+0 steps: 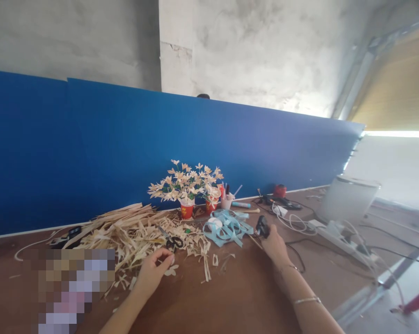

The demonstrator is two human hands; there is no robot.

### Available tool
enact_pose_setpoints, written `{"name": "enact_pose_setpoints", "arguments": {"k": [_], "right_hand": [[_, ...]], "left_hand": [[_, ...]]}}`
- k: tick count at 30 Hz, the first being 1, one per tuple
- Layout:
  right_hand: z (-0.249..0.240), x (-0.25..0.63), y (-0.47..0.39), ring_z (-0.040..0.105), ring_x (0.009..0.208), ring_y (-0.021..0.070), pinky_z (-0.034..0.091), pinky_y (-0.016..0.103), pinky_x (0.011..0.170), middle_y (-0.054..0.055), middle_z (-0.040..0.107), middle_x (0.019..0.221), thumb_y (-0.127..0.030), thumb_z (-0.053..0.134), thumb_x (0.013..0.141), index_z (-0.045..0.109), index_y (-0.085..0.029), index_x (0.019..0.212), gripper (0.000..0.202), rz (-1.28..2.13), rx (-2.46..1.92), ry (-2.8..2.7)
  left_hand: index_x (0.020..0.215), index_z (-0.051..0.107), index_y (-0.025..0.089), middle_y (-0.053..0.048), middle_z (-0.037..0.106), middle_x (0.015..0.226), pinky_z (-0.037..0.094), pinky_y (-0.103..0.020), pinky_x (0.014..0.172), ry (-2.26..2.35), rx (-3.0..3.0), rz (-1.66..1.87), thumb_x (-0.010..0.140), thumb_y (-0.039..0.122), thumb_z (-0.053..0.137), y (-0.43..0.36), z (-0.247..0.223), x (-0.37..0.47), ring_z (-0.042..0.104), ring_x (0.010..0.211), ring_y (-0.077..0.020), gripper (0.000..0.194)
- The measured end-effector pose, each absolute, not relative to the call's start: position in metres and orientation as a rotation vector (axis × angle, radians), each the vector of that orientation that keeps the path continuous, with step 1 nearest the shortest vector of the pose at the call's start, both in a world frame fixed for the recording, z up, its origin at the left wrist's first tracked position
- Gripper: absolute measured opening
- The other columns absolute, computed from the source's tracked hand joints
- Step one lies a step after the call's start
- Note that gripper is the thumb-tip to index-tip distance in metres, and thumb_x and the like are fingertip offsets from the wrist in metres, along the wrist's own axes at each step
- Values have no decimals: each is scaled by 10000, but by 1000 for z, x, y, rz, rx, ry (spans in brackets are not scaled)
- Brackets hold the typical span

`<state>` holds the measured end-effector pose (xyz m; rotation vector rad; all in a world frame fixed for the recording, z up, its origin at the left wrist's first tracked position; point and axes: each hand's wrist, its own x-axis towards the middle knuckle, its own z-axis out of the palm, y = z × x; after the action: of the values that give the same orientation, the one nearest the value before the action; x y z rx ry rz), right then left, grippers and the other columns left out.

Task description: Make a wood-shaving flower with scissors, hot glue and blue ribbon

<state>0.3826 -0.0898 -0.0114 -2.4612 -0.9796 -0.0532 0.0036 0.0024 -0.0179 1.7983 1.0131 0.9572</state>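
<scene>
Brown table (230, 297); blue partition (125, 148); concrete wall (265, 51)

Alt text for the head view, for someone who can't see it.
Right hand grips a small black object; left hand, fingertips together, is beside scissors and pale dry strips on a brown table. Farther back are blue ribbon and pale flowers in red cups.

The only view looks from the person's head, forward and somewhat down over a brown surface (230, 292) across the lower frame. The forearms enter close, from the bottom edge; a blue partition (125, 139) stands farther off across the middle, with a grey wall (265, 51) filling the top.
</scene>
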Motion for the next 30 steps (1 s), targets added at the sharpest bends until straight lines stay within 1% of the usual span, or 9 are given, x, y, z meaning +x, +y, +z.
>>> {"name": "enact_pose_setpoints", "arguments": {"k": [5,8,11,14,17,20,24,27,30], "right_hand": [[-17,406,-87,633,789,260,387,268,594,102,649,810,-181,528,711,477,-190,954,249,3,-2536,-1001],[-13,421,-99,622,802,335,401,338,606,182,630,821,-177,476,736,457,-125,1004,273,-52,-2630,-803],[-7,431,-111,582,882,395,409,394,626,276,564,953,-263,445,768,415,-57,1064,362,-155,-2681,-580],[-2,431,-114,565,938,347,421,376,684,243,511,1064,-308,459,758,403,-80,1107,421,-290,-2559,-586],[1,425,-109,579,920,279,431,323,705,146,556,1010,-266,482,725,460,-142,1073,370,-283,-2414,-687],[3,424,-108,586,881,298,437,348,682,149,574,942,-242,492,694,505,-133,1031,355,-233,-2437,-620],[7,429,-112,563,918,335,427,383,693,222,531,1031,-229,488,685,489,-79,1082,424,-246,-2442,-529],[8,427,-111,561,940,290,419,323,709,173,577,1000,-212,490,699,465,-99,1108,425,-226,-2402,-629],[0,414,-102,595,855,240,403,262,647,92,624,931,-217,518,703,450,-167,1097,404,-139,-2373,-824]], "left_hand": [[644,598,168,3,565,597,386,-235,547,1020,1827,955,700,421,516,4,-20,3,482,562,-139,272],[655,601,169,5,569,598,388,-234,550,1033,1810,959,697,419,519,4,-21,3,483,563,-139,267],[648,592,169,10,556,586,381,-228,546,1025,1801,951,703,408,519,5,-21,4,476,558,-135,256],[635,579,170,14,540,578,375,-223,542,1006,1802,944,706,401,521,4,-22,4,470,556,-133,249],[639,576,171,17,537,573,378,-223,549,1004,1792,953,705,401,523,4,-22,3,472,556,-133,245],[633,579,171,12,551,581,386,-225,558,1013,1781,964,697,401,526,3,-20,3,484,567,-138,245],[646,588,169,12,550,591,379,-227,552,1028,1798,950,694,415,522,3,-19,4,471,559,-133,260],[648,581,170,16,535,584,374,-227,547,1025,1802,944,700,430,516,3,-19,4,461,557,-131,272],[641,574,172,16,531,581,375,-230,550,1023,1808,941,702,444,516,2,-17,4,465,564,-135,285]]}}
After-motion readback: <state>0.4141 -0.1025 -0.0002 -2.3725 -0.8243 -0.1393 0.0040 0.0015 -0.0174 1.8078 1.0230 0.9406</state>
